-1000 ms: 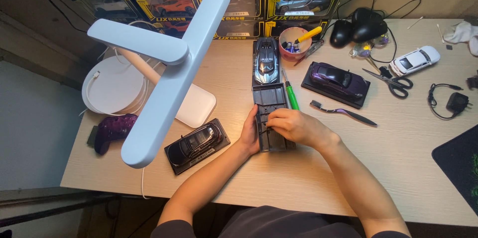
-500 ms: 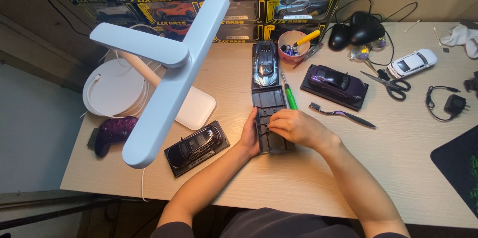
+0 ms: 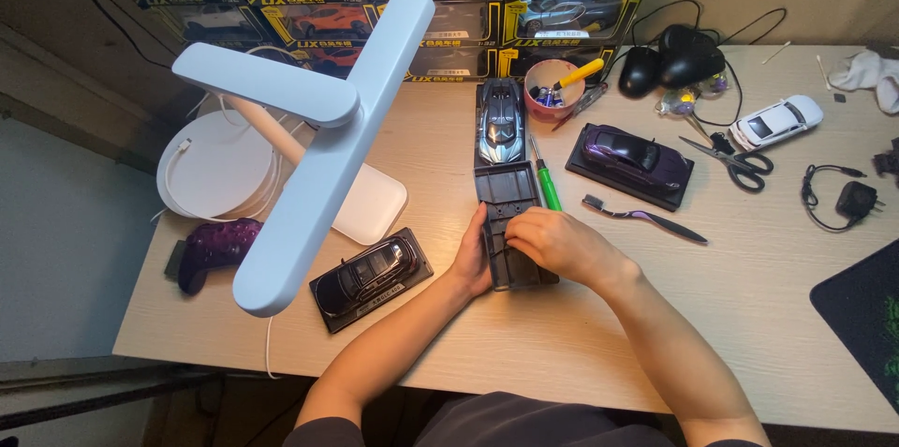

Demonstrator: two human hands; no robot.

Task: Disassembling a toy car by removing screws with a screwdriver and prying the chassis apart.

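We start at the right hand (image 3: 554, 243), whose fingers (image 3: 521, 227) curl down onto the dark plastic base plate (image 3: 507, 196), lying flat on the wooden desk (image 3: 599, 335). They press on the plate's near half, bent and close together; we cannot tell whether they pinch some small part beneath them. The left hand (image 3: 473, 264) lies along the plate's left edge, fingers straight and together, thumb hidden, bracing the edge rather than closing around it.

The plate is a long rectangle. Its long axis runs away from us, nearly straight up the picture, with the near end tipped slightly to the right. The near end sits under the right hand; the far end lies bare and shows moulded ribs.

Just beyond that far end stands a blue-grey model car (image 3: 500, 119), in line with the plate, almost touching it. A green-handled screwdriver (image 3: 545, 187) lies just beside the plate's right edge, roughly parallel to it.

Farther right a purple model car (image 3: 629, 151) sits on its own black base, with a purple toothbrush (image 3: 644, 217) in front of it. To the left a black model car (image 3: 367, 275) rests on another base, set at an angle. Behind the blue-grey car is a pink cup (image 3: 552, 82) holding tools. A white desk lamp (image 3: 318, 129) reaches over the left side of the desk.
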